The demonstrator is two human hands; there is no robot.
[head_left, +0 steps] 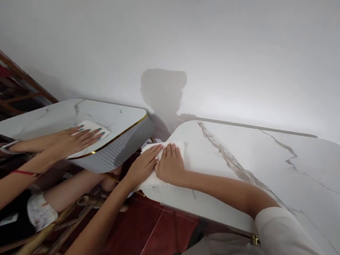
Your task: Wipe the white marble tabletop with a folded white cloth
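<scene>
My left hand [143, 165] lies flat, fingers stretched forward, on a white cloth [153, 181]. Close beside it, my right hand [171, 166] presses on the same cloth with its palm down, and the two hands touch. Under the cloth is the left end of a white marble-patterned table top [245, 150] with brown-grey veins. Part of the cloth reaches over the table's rounded near-left edge. What lies beneath my palms is hidden.
At left, another person's hands [79, 139] lie on a white cloth [102, 129] on a second marble-patterned top [58, 111] with a gold rim. A white wall [253, 63] stands behind both. Bamboo furniture [69, 222] and red floor tiles [149, 225] show below.
</scene>
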